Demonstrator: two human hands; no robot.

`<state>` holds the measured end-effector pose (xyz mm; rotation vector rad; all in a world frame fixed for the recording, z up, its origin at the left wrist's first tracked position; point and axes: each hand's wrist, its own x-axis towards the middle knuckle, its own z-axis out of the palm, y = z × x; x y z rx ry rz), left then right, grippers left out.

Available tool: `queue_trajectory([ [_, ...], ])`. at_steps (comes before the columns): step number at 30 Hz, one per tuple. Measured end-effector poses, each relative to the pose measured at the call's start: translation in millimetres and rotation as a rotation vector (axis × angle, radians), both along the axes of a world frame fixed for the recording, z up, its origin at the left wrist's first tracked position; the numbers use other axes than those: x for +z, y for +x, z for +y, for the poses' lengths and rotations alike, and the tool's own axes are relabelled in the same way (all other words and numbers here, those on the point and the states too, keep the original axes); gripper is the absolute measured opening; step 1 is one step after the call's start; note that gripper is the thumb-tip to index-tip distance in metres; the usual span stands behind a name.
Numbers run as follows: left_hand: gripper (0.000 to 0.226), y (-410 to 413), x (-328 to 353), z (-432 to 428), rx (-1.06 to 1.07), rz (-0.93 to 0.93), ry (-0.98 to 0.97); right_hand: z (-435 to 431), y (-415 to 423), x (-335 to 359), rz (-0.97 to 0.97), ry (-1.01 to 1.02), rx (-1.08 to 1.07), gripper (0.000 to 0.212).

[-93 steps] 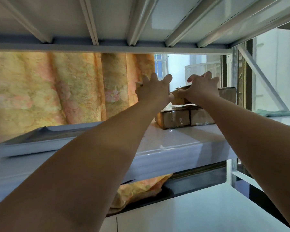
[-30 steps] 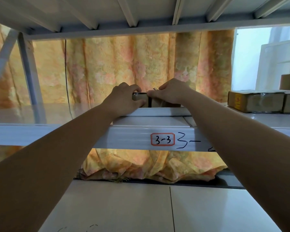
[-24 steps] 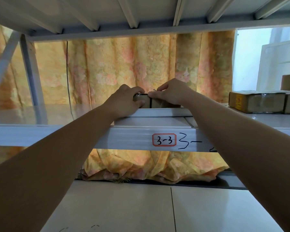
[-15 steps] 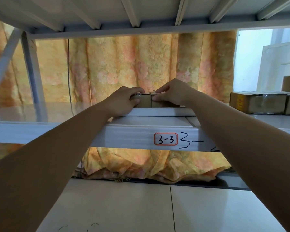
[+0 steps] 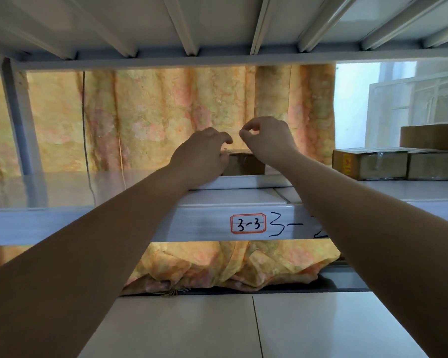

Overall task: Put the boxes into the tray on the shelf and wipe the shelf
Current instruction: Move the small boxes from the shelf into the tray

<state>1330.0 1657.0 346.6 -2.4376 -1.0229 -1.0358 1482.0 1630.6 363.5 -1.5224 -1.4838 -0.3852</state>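
Hidden: we see only the front face of the brown cardboard box [image 5: 246, 165] in the white tray [image 5: 243, 182]; its left end sits behind our left hand [image 5: 201, 157], and the tray's inside is out of sight.
Left hand: fingers curled loosely, palm at the box's left end; we cannot tell whether it touches or grips the box.
Right hand [image 5: 268, 138]: lifted clear above the box at 12 o'clock, thumb and forefinger pinched in a ring, holding nothing we can make out.
Shelf [image 5: 204, 224]: smooth white metal, its front edge carrying a red-framed label [image 5: 248, 223] reading 3-3, with handwriting beside it partly covered by our right forearm.
Other boxes [image 5: 370, 162]: taped, squarish cardboard at 3 o'clock, standing on the shelf well apart from the tray, cut off by the frame edge.
Behind: a crumpled orange-yellow floral curtain [image 5: 153, 120].
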Motion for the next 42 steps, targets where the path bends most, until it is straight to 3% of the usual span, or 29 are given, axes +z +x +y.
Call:
queue_trajectory([
  [10, 0.034, 87, 17, -47, -0.192, -0.128, 0.025, -51, 75, 0, -0.113, -0.019, -0.200, 0.033],
  [15, 0.033, 149, 12, -83, -0.131, -0.100, 0.042, -83, 122, 0, -0.196, -0.018, -0.295, 0.030],
  [20, 0.033, 218, 18, -114, -0.053, 0.024, -0.132, -118, 192, 1, -0.257, -0.092, -0.349, 0.030],
  [23, 0.034, 258, 10, -122, -0.005, 0.005, -0.174, -144, 239, 6, -0.286, -0.059, -0.363, 0.030],
  [27, 0.035, 291, -4, -124, 0.062, -0.074, -0.240, -164, 292, 11, -0.182, 0.000, -0.418, 0.033],
  [33, 0.042, 310, 1, -117, 0.148, -0.154, -0.353, -164, 321, 8, -0.134, -0.116, -0.475, 0.047],
  [42, 0.059, 323, 16, -108, 0.237, -0.095, -0.344, -149, 337, 2, 0.069, -0.190, -0.459, 0.063],
])
